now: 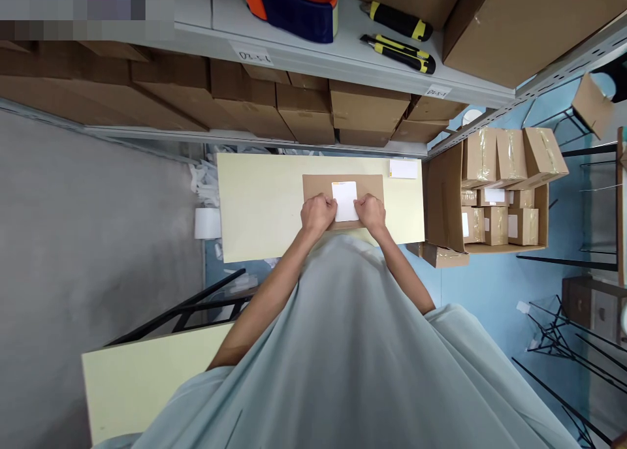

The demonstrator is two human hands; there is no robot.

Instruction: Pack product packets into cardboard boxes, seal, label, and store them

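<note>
A brown cardboard piece (318,185), flat or a low box, lies on the pale yellow tabletop (259,204) in front of me. A white paper label (345,204) with a small orange mark at its top is over the middle of the cardboard. My left hand (318,212) is closed at the label's left edge, fingers curled in. At the right edge my right hand (371,212) is closed in the same way. Whether the label is stuck down or slightly raised cannot be made out. A small white pad or stack of labels (403,169) sits at the table's far right corner.
Above the table runs a metal shelf (304,51) with brown boxes (369,106), two cutter knives (399,54) and an orange-and-blue object (294,8). On the right stands a large open carton (443,188) holding several small taped boxes (497,224). Another yellow board (157,377) is at lower left.
</note>
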